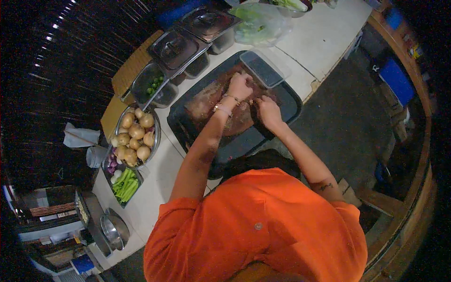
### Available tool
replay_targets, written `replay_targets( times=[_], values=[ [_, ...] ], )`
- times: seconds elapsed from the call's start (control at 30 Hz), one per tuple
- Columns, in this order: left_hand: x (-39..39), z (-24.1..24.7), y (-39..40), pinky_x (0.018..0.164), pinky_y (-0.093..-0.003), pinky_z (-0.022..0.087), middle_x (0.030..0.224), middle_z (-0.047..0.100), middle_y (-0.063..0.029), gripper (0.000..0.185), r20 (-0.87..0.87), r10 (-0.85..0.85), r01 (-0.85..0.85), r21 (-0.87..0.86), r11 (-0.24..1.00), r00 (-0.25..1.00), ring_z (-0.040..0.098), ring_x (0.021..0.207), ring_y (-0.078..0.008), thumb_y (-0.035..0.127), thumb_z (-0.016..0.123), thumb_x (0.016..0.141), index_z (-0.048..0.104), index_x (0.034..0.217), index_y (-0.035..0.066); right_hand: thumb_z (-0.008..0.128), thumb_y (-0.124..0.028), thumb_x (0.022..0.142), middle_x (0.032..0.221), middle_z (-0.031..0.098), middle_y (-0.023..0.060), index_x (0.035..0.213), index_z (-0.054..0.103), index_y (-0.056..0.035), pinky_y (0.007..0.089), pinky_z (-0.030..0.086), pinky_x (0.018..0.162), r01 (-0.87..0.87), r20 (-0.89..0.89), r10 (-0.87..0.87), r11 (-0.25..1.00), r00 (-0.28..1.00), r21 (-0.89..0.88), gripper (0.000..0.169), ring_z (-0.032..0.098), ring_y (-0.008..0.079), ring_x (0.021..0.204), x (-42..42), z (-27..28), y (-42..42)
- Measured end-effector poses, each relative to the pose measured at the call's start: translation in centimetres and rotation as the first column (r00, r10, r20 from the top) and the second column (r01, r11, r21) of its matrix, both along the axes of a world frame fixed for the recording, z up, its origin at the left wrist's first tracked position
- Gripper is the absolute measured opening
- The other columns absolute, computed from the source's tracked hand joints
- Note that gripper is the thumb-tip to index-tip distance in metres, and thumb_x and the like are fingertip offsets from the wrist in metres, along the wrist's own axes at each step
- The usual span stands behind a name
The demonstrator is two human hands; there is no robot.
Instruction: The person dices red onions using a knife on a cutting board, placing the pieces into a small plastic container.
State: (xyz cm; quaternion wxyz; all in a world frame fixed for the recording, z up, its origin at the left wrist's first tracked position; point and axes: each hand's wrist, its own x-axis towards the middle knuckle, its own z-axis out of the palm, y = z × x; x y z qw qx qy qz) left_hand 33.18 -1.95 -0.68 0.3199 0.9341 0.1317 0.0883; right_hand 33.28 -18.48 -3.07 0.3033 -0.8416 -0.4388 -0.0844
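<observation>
A large reddish-brown slab [208, 102], scattered with small pale bits, lies in a dark rectangular tray [174, 121] in front of me. Whether it is meat cannot be made out. My left hand [241, 85] is over the slab's far part, its fingers curled down and their tips hidden. Just to its right, my right hand [269, 111] is bent inward with thumb and fingertips low at the slab, near a tiny pale piece. What either hand pinches is too small to tell. A clear plastic container [264, 68] rests across the tray's far corner, beyond both hands.
Left of the tray stand a metal bowl of onions [136, 132], a tray of cut green stalks [125, 186] and an open steel pan with small green fruits [155, 86]. Lidded steel pans [178, 49] and a bag of leafy greens [262, 26] line the back.
</observation>
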Motion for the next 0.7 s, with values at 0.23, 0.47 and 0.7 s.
replay_targets(
  times=[0.23,0.47,0.7],
  values=[
    [-2.3,-0.7,6.3,0.058,-0.0234,0.046,0.069,0.06,-0.0067,0.033,0.131,0.418,-0.228,-0.675,0.702,0.899,0.056,0.061,-0.0135,0.002,0.061,0.06,0.059,0.092,-0.005,0.052,-0.012,0.078,0.08,0.055,0.0153,0.09,0.06,-0.0055,0.041,0.046,0.064,0.021,-0.067,-0.024,0.998,0.997,-0.052,0.016,0.056,0.0332,0.073,1.4,-0.8,0.5],
    [-5.9,-0.5,4.6,0.059,-0.0234,0.045,0.071,0.06,-0.0073,0.029,0.233,0.564,-0.35,-0.585,0.732,0.792,0.056,0.061,-0.0128,0.001,0.061,0.063,0.06,0.092,-0.002,0.049,-0.016,0.081,0.084,0.057,0.0178,0.089,0.059,-0.0054,0.042,0.046,0.064,0.029,-0.192,-0.032,0.999,0.981,-0.018,0.016,0.056,0.0345,0.076,-0.4,0.8,0.3],
    [-9.6,-0.9,-0.9,0.064,-0.0257,0.046,0.081,0.057,-0.0086,0.02,0.349,0.406,-0.361,-0.187,0.913,0.845,0.056,0.071,-0.0189,0.001,0.065,0.067,0.061,0.086,0.005,0.05,-0.017,0.079,0.063,0.057,0.0194,0.092,0.048,-0.0019,0.0457,0.047,0.054,-0.017,-0.25,-0.022,0.988,0.968,-0.155,0.021,0.058,0.0356,0.06,-2.5,2.0,-0.3]
  ],
)
